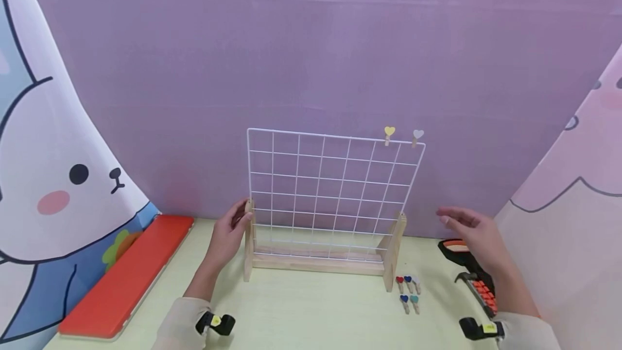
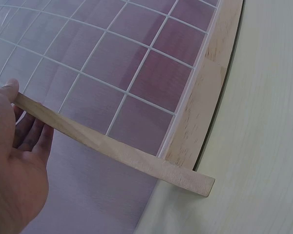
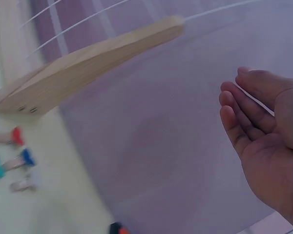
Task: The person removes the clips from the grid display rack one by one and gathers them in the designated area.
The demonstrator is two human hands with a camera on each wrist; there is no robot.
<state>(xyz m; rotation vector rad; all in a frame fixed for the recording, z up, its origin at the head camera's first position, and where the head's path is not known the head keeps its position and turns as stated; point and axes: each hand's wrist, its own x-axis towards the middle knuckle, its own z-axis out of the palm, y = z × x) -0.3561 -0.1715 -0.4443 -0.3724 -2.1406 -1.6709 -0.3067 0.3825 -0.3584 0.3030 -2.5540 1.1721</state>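
Note:
A white wire grid panel [image 1: 335, 180] stands in a wooden base [image 1: 316, 263] on the table. My left hand [image 1: 230, 234] grips the top of the base's left wooden upright [image 2: 112, 151], thumb on one side and fingers behind. My right hand [image 1: 478, 236] is in the air to the right of the stand, its fingers loosely bent and nothing in them. Two heart clothespins, one yellow [image 1: 389, 134] and one white [image 1: 418, 136], are clipped on the grid's top edge at the right. Several small heart clothespins [image 1: 407, 290] lie by the right upright.
A long red case [image 1: 131, 280] lies along the left side of the table. Under my right forearm are a black and orange object [image 1: 459, 253] and a tool with orange parts [image 1: 481, 290], partly hidden. A purple cloth [image 1: 316, 58] hangs behind the stand.

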